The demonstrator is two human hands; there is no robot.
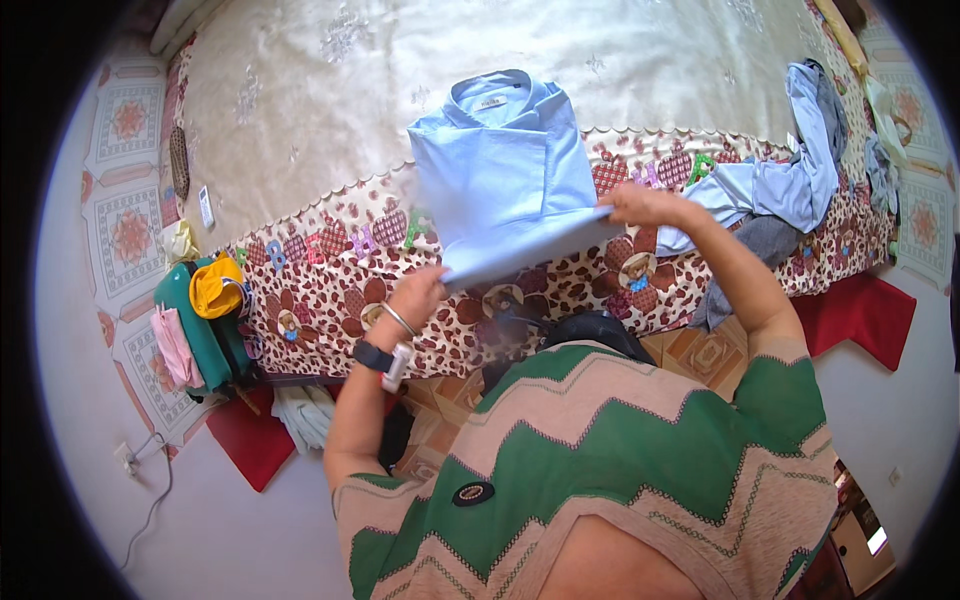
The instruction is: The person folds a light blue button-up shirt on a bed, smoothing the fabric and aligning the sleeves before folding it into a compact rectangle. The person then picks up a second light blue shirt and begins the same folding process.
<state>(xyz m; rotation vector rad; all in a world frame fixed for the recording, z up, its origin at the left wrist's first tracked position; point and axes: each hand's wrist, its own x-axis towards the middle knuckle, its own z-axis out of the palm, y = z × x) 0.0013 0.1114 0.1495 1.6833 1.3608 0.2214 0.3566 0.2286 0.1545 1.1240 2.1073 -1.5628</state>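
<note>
A light blue collared shirt (pixel 500 160) lies on the bed in front of me, folded into a narrow rectangle with its collar at the far end. Its near end is lifted off the bed and stretched between my hands, slightly blurred by motion. My left hand (pixel 415 300) grips the left corner of that raised edge. At the right corner, my right hand (pixel 642 205) is closed on the cloth, a little higher and farther away than the left. The fold's underside is hidden from view.
More pale blue clothing (pixel 780 190) and a dark grey garment (pixel 765 240) lie rumpled on the bed's right. A green suitcase (pixel 197 335) with a yellow cap (pixel 217 288) and a pink cloth (pixel 176 347) stands at left. The patterned bedspread (pixel 330 275) hangs over the near edge.
</note>
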